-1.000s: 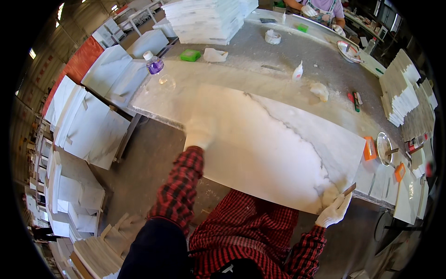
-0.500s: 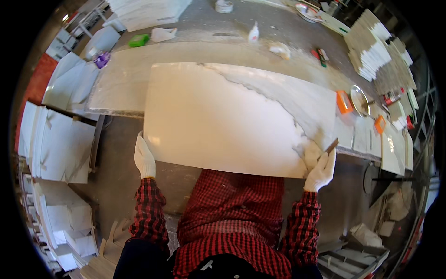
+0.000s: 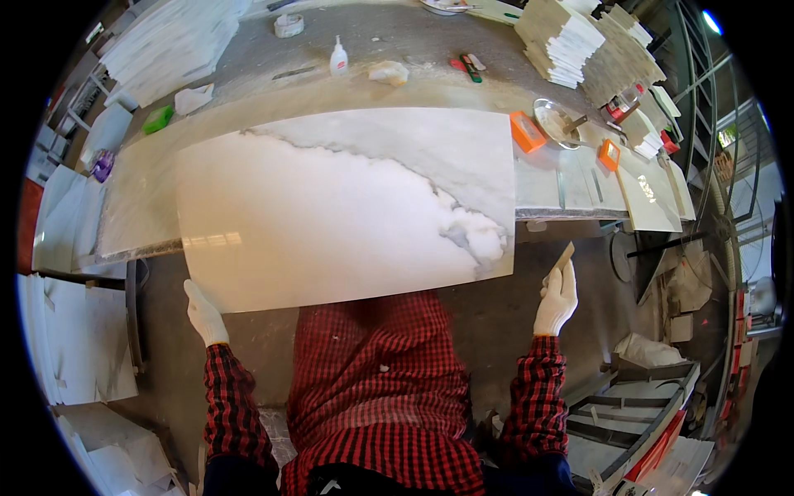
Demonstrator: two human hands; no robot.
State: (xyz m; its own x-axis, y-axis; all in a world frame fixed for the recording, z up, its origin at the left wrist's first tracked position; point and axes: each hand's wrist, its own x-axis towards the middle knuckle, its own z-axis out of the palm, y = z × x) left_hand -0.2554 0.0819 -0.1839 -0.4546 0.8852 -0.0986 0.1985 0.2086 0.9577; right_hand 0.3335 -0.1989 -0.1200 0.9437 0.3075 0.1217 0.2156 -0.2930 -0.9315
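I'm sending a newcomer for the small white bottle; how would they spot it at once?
Start at the big grey-veined white slab in the centre. Past its far edge, near the middle, the small white bottle stands on the grey bench. Unlike the crumpled pale wad to its right, it is upright and tapers to a thin nozzle.

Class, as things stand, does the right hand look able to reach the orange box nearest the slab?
Probably yes: the way beside the slab looks free between the right hand and the orange box, though that hand grips a flat strip.
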